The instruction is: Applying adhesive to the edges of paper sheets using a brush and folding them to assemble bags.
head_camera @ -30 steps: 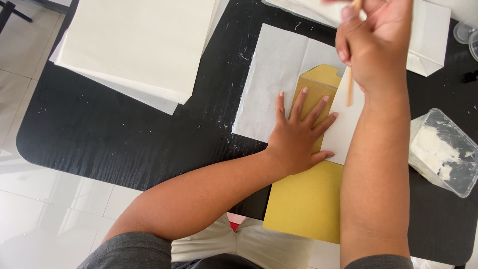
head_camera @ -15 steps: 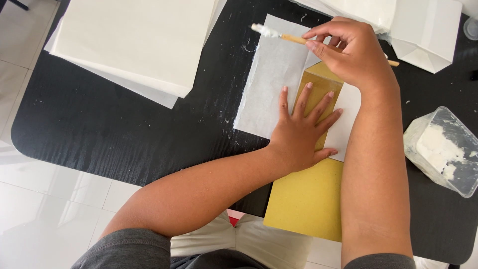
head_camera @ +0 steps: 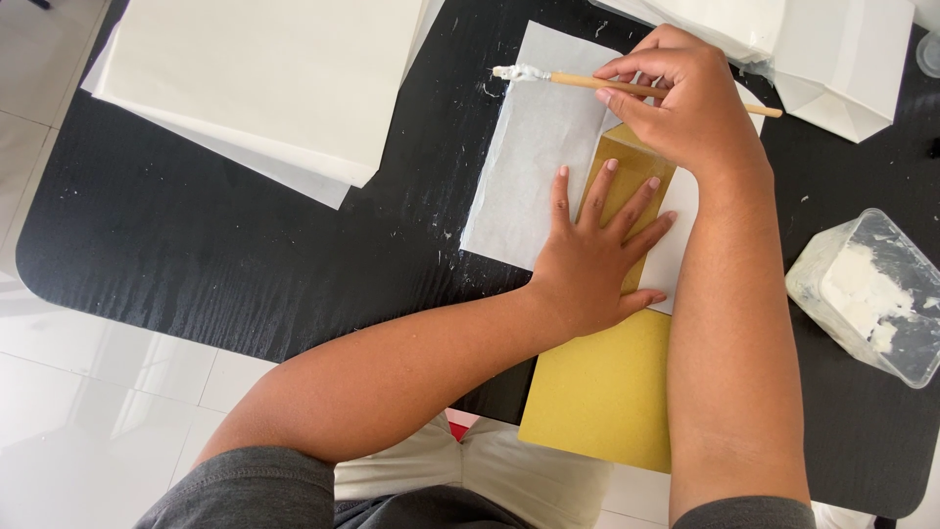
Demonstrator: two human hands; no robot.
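Mustard-yellow paper bag (head_camera: 607,387) lies flat on the black tabletop (head_camera: 245,255), its near end overhanging the tabletop edge toward the person. Upper part of the bag rests on a white sheet of paper (head_camera: 534,167) spread beneath it.

Left hand (head_camera: 597,260): palm down, fingers spread, pressed flat on the bag and partly on the white sheet, pinning both.

Right hand (head_camera: 690,103): closed in a pinch on a wooden-handled brush (head_camera: 587,82), thumb and fingers gripping the handle about midway. Brush lies nearly level, handle end pointing right past the hand, bristle end pointing left. Bristles loaded with white paste and sitting at the upper left corner of the white sheet; cannot tell whether they touch the paper or hover just over it. Right forearm crosses over the right side of the yellow bag.

Surroundings:
- Stack of large cream-white paper sheets (head_camera: 264,78) at upper left, well apart from both hands, one corner projecting toward the working sheet.
- White paper bags (head_camera: 832,59) at upper right, just beyond the right hand.
- Clear plastic tub (head_camera: 867,294) holding white paste, at right, beside the right forearm, not touching it.
- Small white smears and specks on the tabletop near the left edge of the working sheet.
- Pale tiled floor (head_camera: 98,392) visible below the tabletop edge.
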